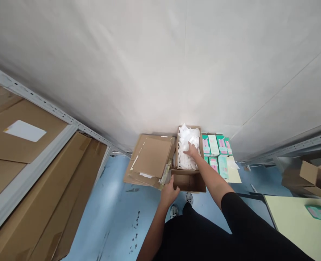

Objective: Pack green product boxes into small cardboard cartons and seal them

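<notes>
A narrow cardboard box point(178, 146) stands full of loose white packets point(189, 136), too small to tell their exact kind. Over the packets is my right hand point(193, 150), touching them with its thumb and forefinger apart. Nearer to me is a second, open cardboard box point(191, 182), whose bare brown inside shows. My left hand point(170, 193) grips that box at its near left corner, the thumb over the front edge and the fingers along the left side. Several flattened cardboard pieces point(152, 154) lie stacked to the left.
Green and pink printed cartons point(213, 145) stand right of the white packets. Shelving with large cardboard boxes point(49, 188) rises at left. A pale board point(293, 217) bearing one green carton point(320, 213) is at lower right, with open boxes point(318, 177) behind it. A grey wall point(160, 65) closes the back.
</notes>
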Action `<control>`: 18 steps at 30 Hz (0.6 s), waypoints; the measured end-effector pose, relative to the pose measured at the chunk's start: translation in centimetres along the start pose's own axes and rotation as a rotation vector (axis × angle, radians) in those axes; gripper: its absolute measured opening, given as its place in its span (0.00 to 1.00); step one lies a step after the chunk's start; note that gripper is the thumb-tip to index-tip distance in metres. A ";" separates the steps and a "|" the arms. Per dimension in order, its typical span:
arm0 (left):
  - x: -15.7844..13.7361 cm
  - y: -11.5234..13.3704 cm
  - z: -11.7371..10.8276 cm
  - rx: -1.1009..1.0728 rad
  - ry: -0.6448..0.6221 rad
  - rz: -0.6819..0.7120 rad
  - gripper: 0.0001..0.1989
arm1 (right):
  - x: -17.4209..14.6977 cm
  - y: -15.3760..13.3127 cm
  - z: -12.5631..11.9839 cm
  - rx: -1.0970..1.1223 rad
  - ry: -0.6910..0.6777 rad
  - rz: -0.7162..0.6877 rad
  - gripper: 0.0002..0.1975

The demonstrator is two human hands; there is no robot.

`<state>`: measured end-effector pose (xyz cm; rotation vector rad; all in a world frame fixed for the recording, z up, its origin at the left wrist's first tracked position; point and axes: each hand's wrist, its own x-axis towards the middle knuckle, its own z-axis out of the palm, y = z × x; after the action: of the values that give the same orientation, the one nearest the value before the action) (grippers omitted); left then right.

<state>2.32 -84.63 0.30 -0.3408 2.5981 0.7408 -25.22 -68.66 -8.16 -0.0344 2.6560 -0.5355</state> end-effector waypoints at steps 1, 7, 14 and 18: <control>0.2 0.0 0.0 -0.008 0.003 -0.002 0.39 | 0.5 0.0 0.5 -0.017 -0.021 -0.014 0.43; 0.7 0.0 -0.4 -0.028 0.006 0.006 0.40 | 0.8 -0.1 1.3 -0.058 -0.061 -0.083 0.15; 0.0 -0.4 -0.9 -0.027 0.007 0.036 0.40 | -2.7 -0.6 -1.1 0.011 0.112 -0.123 0.06; -0.7 -1.0 -0.9 -0.013 0.013 0.074 0.41 | -5.7 -0.7 -3.0 0.084 0.258 -0.171 0.06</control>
<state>2.96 -85.83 0.83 -0.2554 2.6310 0.7832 -21.28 -67.59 -3.11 -0.1799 2.8945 -0.7525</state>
